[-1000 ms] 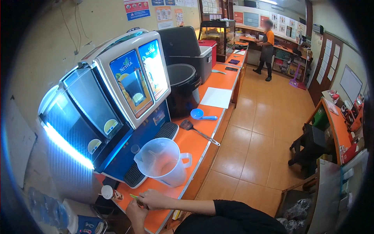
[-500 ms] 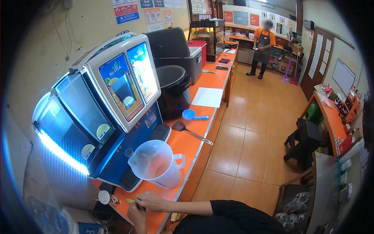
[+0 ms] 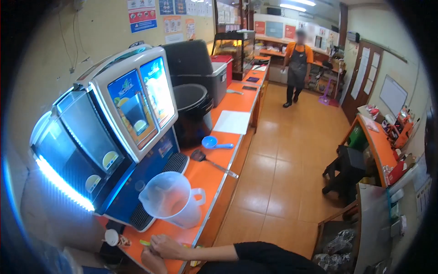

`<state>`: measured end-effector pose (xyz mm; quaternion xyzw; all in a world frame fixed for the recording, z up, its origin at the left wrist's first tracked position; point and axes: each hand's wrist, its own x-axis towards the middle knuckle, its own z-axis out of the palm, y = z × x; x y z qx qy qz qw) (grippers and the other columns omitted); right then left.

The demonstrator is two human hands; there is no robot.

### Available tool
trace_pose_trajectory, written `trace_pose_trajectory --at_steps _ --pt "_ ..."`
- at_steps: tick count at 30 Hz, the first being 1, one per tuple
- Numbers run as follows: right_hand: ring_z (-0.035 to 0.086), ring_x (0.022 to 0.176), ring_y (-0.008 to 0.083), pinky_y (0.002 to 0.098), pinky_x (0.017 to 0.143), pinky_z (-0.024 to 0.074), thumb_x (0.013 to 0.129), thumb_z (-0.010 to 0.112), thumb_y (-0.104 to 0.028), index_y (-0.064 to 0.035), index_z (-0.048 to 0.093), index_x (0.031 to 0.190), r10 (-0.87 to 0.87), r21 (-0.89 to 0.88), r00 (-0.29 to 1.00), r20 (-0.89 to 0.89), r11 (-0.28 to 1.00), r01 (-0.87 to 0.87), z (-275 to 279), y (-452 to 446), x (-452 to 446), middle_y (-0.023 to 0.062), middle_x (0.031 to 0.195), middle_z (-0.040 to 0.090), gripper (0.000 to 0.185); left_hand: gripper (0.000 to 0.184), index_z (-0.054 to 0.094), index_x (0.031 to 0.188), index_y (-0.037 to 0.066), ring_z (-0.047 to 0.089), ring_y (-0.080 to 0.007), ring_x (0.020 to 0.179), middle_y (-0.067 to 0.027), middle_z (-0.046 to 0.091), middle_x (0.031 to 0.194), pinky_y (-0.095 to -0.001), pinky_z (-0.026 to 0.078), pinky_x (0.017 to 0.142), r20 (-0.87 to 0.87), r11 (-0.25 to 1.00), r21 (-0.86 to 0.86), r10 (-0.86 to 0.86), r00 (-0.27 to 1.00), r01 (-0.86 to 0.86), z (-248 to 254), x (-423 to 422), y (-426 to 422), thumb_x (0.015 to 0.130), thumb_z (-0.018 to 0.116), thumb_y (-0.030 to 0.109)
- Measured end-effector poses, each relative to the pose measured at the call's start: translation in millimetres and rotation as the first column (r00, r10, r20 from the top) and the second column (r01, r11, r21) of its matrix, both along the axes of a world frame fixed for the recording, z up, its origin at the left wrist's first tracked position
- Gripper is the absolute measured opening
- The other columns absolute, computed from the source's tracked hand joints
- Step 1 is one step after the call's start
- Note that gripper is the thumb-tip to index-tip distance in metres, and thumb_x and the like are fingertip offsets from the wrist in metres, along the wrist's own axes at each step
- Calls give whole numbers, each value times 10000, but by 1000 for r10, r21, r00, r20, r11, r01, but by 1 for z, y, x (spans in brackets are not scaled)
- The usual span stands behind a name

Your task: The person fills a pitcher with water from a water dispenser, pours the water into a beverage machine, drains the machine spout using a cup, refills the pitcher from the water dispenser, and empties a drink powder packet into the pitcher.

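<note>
At the near end of the orange counter (image 3: 211, 176), my left hand (image 3: 153, 261) and my right hand (image 3: 168, 247) meet with bent fingers. Between them is a small item with a lime-green end (image 3: 145, 243); the fingers cover most of it, so its kind is unclear. Just beyond my hands stands a large translucent plastic pitcher (image 3: 188, 217), its handle turned to the right. A small cup with a white lid (image 3: 112, 237) is to the left of my hands, near the counter's end.
A lit drink dispenser (image 3: 102, 102) lines the wall side. Along the counter lie a slotted spatula (image 3: 214, 165), a blue scoop (image 3: 211, 143) and a white sheet (image 3: 232, 122), beside a black round container (image 3: 191, 102). Past them, a person in an apron (image 3: 297, 68) is on the tiled floor.
The view has shifted, so the counter items sit lower and further left. The person at the back has stepped closer. My hands stay together around the lime-green-ended item.
</note>
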<state>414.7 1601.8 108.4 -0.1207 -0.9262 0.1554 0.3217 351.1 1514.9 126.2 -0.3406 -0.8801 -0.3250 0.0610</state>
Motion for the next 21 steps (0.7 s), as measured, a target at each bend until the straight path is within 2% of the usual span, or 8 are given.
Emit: trace_pose_trajectory --at_steps 7,9,12,13,15,16,18,21 --pt "523 751 233 335 658 413 731 571 -167 -27 559 816 -48 -48 998 -32 998 46 3 3 0 94 808 509 165 157 599 867 32 560 -419 660 -221 592 761 -473 430 579 13 989 -139 -55 998 57 29 9 -19 873 545 179" --pt "516 792 226 330 702 400 724 589 -188 -39 561 835 -14 59 999 -36 998 16 15 13 5 83 822 516 189 210 622 891 30 581 -416 697 -233 614 811 -480 445 597 -21 963 -229 -150 988 141 15 -5 -21 872 545 224" --pt "512 834 219 333 732 389 697 623 -201 -45 565 867 35 56 999 -38 998 -33 30 16 6 77 848 532 238 207 632 931 34 585 -407 689 -227 607 768 -484 450 606 -47 965 -149 -226 973 217 26 -3 -25 869 549 213" --pt "512 834 219 333 732 389 697 623 -201 -45 565 867 36 54 999 -39 998 -34 28 15 4 77 848 532 238 207 632 931 34 585 -407 689 -227 607 768 -484 450 606 -47 965 -152 -225 973 215 8 -16 -30 869 549 213" --pt "518 847 224 340 739 392 661 655 -201 -44 565 902 119 44 993 15 992 -119 21 15 -2 79 880 544 301 218 632 935 34 598 -398 706 -228 617 776 -474 462 628 -232 918 -113 -397 888 381 -42 -54 -40 863 564 228" --pt "518 847 224 340 739 392 661 655 -201 -44 565 902 121 44 993 12 992 -121 18 13 -5 79 880 544 301 218 632 935 34 598 -398 706 -228 617 776 -474 462 628 -234 918 -115 -396 888 379 -26 -45 -36 863 564 228" --pt "522 864 232 343 745 392 630 677 -196 -42 570 929 157 12 987 35 987 -158 14 10 -9 82 902 549 353 154 572 703 -6 601 -388 661 -184 587 645 -470 435 583 -18 962 -251 -117 993 109 26 -14 -20 736 645 126" --pt "525 865 239 344 747 395 623 677 -185 -42 569 940 208 -46 977 47 978 -206 20 7 -7 86 910 548 364 179 556 699 4 592 -388 701 -174 572 678 -464 441 612 -48 953 -270 -158 986 139 40 -18 -22 721 664 145"
